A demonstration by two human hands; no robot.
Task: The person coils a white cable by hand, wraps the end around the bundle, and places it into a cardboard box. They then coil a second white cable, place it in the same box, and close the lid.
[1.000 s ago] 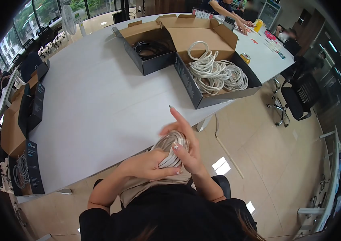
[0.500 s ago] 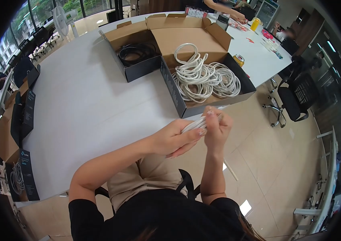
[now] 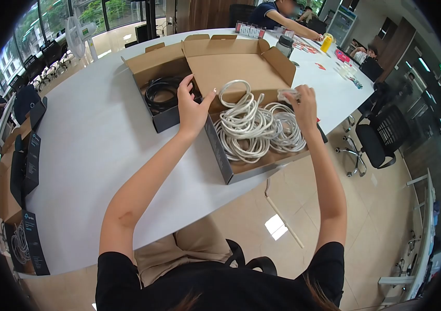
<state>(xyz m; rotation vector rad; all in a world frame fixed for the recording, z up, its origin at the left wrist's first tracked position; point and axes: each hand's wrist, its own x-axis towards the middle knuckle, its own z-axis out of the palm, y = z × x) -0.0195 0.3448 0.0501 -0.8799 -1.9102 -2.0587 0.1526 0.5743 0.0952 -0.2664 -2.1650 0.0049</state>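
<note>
"Movement since last check?"
"White cable bundle has gone from lap level up over the open box, centre frame."
"Fingers?"
"Right hand — closed on the bundle, above the coils. Left hand — spread open at the box's left rim."

Right hand on white cables

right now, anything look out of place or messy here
The white cables lie in a loose tangle in their box, which seems to overhang the table edge. A pale stick lies on the floor below.
</note>
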